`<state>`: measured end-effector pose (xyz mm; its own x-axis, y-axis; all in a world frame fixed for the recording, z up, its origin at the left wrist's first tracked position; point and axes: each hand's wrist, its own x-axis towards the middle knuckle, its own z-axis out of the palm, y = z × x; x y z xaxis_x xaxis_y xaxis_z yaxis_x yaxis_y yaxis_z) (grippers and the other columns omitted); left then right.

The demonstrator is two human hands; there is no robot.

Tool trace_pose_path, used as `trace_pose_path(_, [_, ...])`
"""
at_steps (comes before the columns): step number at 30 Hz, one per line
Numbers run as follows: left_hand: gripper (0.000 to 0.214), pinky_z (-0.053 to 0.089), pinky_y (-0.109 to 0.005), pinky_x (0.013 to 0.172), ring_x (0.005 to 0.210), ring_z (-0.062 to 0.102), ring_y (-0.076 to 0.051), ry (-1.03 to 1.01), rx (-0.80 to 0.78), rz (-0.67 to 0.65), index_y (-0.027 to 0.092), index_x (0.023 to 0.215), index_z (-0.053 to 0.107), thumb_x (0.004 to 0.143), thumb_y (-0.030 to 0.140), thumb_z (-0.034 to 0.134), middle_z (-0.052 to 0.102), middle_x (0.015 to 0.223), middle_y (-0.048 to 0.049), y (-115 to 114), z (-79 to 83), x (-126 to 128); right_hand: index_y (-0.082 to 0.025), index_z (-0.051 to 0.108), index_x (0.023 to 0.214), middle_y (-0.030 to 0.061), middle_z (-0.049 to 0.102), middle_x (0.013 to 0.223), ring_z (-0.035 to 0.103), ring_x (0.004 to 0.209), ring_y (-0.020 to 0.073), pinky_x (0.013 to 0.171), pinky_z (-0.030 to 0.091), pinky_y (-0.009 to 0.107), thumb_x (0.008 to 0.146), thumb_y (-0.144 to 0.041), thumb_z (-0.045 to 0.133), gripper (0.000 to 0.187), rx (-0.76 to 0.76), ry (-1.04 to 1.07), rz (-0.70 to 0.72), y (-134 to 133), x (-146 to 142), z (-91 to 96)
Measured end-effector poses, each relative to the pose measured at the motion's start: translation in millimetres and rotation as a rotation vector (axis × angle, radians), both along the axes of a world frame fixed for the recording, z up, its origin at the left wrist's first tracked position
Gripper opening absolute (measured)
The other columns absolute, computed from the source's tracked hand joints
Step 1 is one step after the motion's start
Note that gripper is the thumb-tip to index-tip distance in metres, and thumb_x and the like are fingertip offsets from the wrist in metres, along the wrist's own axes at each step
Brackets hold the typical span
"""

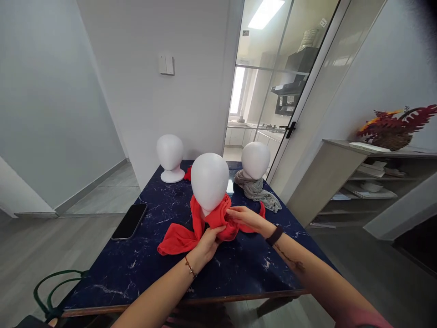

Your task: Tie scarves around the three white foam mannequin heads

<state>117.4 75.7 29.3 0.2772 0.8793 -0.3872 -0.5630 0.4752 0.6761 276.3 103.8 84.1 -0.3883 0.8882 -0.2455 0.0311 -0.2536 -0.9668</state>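
Note:
A white mannequin head [209,180] stands upright in the middle of the table with a red scarf [177,239] around its neck. My left hand [208,243] is closed on the scarf's front, thumb on top and fingers beneath the cloth. From the right, my right hand [247,217] grips the bunched part of the same scarf, its fingertips partly sunk in the folds. One end of the scarf lies spread on the table to the left. Another part of the cloth shows beyond my right hand.
Behind stand a bare mannequin head [170,152] at left and another mannequin head [256,159] with a grey scarf [254,187] at right. A phone [129,222] lies on the left of the dark blue table [136,269]. A glass door and a shelf [344,159] are beyond.

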Motion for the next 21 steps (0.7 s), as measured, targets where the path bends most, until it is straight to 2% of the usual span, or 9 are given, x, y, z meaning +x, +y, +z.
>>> trace_pose_path(4, [0.013,0.052,-0.022,0.056,0.063,0.066,-0.012,-0.206,-0.216,-0.104,0.013,0.091,0.063,0.078,0.013,0.064,0.071,0.078,-0.0038,-5,15.2,-13,-0.020,0.053,0.125,0.0096,0.057,0.128,0.050,0.120,0.0270,0.103,0.037,0.039,0.052,-0.030,0.085,0.080,0.306,-0.355,0.202,-22,39,-25.7])
trace_pose_path(5, [0.011,0.052,-0.021,0.053,0.059,0.066,-0.011,-0.233,-0.250,-0.105,0.013,0.091,0.061,0.080,0.014,0.062,0.070,0.074,-0.0028,-6,18.8,-15,-0.020,0.057,0.120,0.0096,0.057,0.127,0.047,0.122,0.0286,0.105,0.034,0.040,0.050,-0.028,0.086,0.076,0.384,-0.443,0.186,-28,45,-34.2])
trace_pose_path(7, [0.010,0.052,-0.019,0.049,0.055,0.065,-0.011,-0.266,-0.293,-0.089,0.014,0.093,0.060,0.084,0.014,0.058,0.069,0.071,-0.0018,-9,23.8,-19,-0.019,0.066,0.095,0.0088,0.064,0.109,0.051,0.115,0.0293,0.101,0.035,0.040,0.060,-0.029,0.079,0.039,0.497,-0.582,0.122,-39,54,-47.7])
trace_pose_path(9, [0.012,0.054,-0.018,0.048,0.055,0.066,-0.011,-0.294,-0.320,-0.069,0.013,0.098,0.058,0.086,0.014,0.053,0.069,0.071,-0.0028,-12,25.1,-23,-0.019,0.061,0.075,0.0055,0.065,0.084,0.058,0.092,0.0247,0.086,0.043,0.035,0.073,-0.028,0.065,0.010,0.505,-0.612,0.091,-49,59,-49.8])
trace_pose_path(10, [0.014,0.054,-0.018,0.048,0.055,0.066,-0.011,-0.307,-0.335,-0.059,0.012,0.100,0.057,0.088,0.013,0.050,0.069,0.071,-0.0034,-14,24.8,-26,-0.020,0.058,0.074,0.0031,0.063,0.075,0.059,0.080,0.0210,0.075,0.045,0.031,0.078,-0.027,0.058,0.009,0.473,-0.577,0.092,-53,60,-45.1])
trace_pose_path(13, [0.021,0.054,-0.015,0.049,0.057,0.066,-0.010,-0.312,-0.367,-0.032,0.011,0.107,0.054,0.090,0.011,0.043,0.068,0.073,-0.0052,-18,21.9,-34,-0.020,0.053,0.085,-0.0035,0.052,0.063,0.049,0.055,0.0124,0.053,0.039,0.023,0.084,-0.026,0.047,0.009,0.350,-0.367,0.099,-66,59,-9.2])
trace_pose_path(16, [0.026,0.056,-0.016,0.060,0.070,0.068,-0.013,-0.198,-0.303,-0.061,0.007,0.111,0.051,0.086,0.010,0.049,0.067,0.083,-0.0116,-27,17.1,-41,-0.021,0.051,0.085,-0.0046,0.047,0.064,0.041,0.051,0.0094,0.049,0.035,0.020,0.084,-0.023,0.045,0.007,0.354,-0.299,0.163,-79,43,44.6])
trace_pose_path(19, [0.051,0.056,-0.023,0.072,0.080,0.069,-0.018,0.095,-0.055,-0.069,0.012,0.119,0.045,0.072,0.010,0.066,0.064,0.097,-0.0129,-42,7.3,-47,-0.020,0.055,0.083,-0.0017,0.052,0.071,0.046,0.062,0.0109,0.057,0.038,0.020,0.083,-0.016,0.044,0.012,0.535,-0.422,0.335,-89,16,90.3])
trace_pose_path(21, [0.070,0.054,-0.030,0.075,0.080,0.067,-0.017,0.289,0.185,-0.085,0.019,0.126,0.040,0.065,0.014,0.074,0.060,0.108,-0.0112,-52,-1.8,-51,-0.019,0.057,0.084,0.0001,0.055,0.078,0.049,0.071,0.0123,0.066,0.040,0.022,0.082,-0.012,0.045,0.014,0.678,-0.517,0.469,-95,-1,106.5])
